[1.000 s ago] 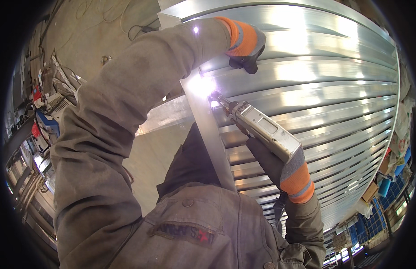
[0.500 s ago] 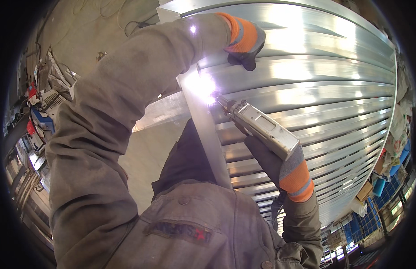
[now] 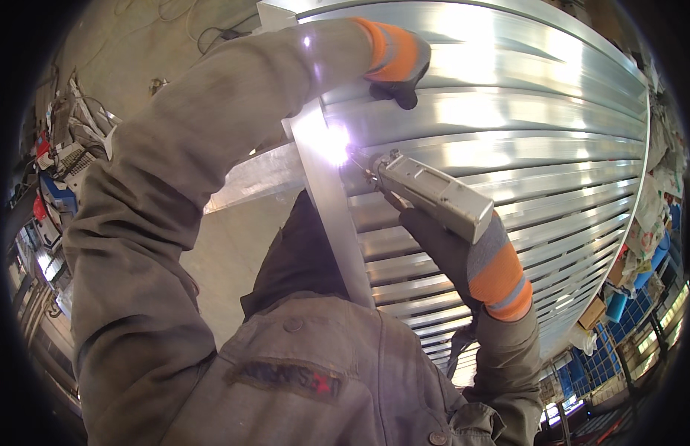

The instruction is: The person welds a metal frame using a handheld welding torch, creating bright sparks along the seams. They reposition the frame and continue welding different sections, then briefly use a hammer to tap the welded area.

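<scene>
In my right hand [image 3: 442, 245], gloved in dark grey with an orange cuff, is a boxy silver-grey welding gun [image 3: 438, 197]. Its narrow nozzle points up and left at a bright white-violet glow [image 3: 330, 143]. That glow sits at the joint between a flat metal edge bar [image 3: 330, 215] and the slats of a shiny slatted metal panel [image 3: 508, 111]; glare hides the exact spot. Beyond the glow, my left hand [image 3: 397, 67], in a matching glove, lies against the upper slats. Its fingers are curled and pressed together, and their inner side is hidden.
A metal crosspiece [image 3: 259, 178] meets the edge bar from the left. Cables [image 3: 218, 33] lie on the floor at upper left. Scrap and equipment [image 3: 70, 160] crowd the far left. Past the panel's right edge are a cardboard box [image 3: 592, 314] and blue mesh racks [image 3: 635, 316].
The welding gun has tilted flatter and risen slightly, its nozzle still at the glow. My right wrist has shifted a little right. The whole view has drifted slightly, moving the panel leftward in it.
</scene>
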`<move>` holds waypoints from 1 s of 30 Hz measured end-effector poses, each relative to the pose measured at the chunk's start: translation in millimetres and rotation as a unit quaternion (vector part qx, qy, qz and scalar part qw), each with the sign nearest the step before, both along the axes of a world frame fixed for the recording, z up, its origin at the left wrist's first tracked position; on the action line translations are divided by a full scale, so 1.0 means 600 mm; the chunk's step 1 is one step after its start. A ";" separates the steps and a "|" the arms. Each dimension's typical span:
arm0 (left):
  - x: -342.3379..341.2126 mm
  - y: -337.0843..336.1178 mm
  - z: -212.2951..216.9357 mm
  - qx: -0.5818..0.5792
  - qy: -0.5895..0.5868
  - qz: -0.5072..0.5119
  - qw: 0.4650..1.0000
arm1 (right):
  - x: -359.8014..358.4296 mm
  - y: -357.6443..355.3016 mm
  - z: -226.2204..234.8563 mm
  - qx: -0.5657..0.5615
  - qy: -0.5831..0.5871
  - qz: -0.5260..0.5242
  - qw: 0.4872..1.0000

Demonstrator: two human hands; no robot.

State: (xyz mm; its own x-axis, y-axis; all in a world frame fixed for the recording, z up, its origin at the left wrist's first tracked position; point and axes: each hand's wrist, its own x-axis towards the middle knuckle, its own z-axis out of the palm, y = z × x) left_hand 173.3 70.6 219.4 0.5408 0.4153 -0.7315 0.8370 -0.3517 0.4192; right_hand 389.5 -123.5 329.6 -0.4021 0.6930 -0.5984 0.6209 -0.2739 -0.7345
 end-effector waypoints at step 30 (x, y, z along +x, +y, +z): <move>-0.324 -0.010 -0.213 0.484 -0.062 0.573 0.658 | 0.003 0.021 -0.033 -0.016 0.107 -0.079 0.991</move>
